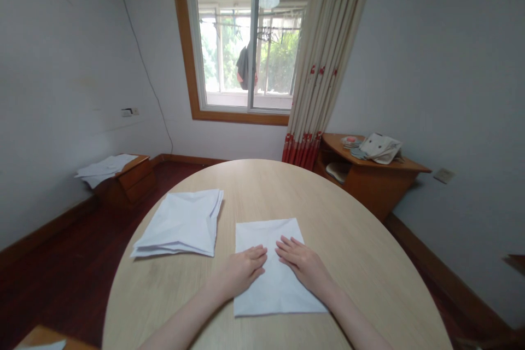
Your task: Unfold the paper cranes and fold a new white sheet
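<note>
The left hand (245, 270) and the right hand (302, 261) rest on a white paper sheet (279, 291), towards the near edge of the table (328, 197) — fingers almost straight, gripping nothing. This seems a smoothing step; the next move probably calls for light, even pressure.

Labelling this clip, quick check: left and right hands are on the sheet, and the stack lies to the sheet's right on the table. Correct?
Wrong side: the head view shows the stack to the sheet's left on the table. Left hand and right hand are on the sheet.
</note>
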### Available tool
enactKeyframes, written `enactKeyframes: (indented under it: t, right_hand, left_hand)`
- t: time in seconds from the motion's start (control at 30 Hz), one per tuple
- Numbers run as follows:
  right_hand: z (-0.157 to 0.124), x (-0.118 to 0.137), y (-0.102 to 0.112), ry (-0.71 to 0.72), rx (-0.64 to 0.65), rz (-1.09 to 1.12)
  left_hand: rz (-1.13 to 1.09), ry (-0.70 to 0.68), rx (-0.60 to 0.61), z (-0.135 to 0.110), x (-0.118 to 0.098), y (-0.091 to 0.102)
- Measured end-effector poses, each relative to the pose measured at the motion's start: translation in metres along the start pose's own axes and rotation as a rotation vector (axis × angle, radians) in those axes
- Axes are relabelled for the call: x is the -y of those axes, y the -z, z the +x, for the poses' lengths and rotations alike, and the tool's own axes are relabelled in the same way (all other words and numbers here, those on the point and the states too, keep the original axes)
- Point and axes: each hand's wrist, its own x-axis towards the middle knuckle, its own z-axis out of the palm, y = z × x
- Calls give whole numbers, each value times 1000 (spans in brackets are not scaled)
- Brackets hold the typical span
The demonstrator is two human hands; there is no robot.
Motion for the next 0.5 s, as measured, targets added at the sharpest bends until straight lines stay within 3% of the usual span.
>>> enactKeyframes:
  t: [0.27, 0.5]
  right_hand:
    - [-4, 7, 8, -28, 139, 75]
    - [-5, 25, 24, -140, 252, 142]
  left_hand:
    - [-37, -60, -45, -2, 4, 3]
    - [-74, 16, 102, -12, -9, 17]
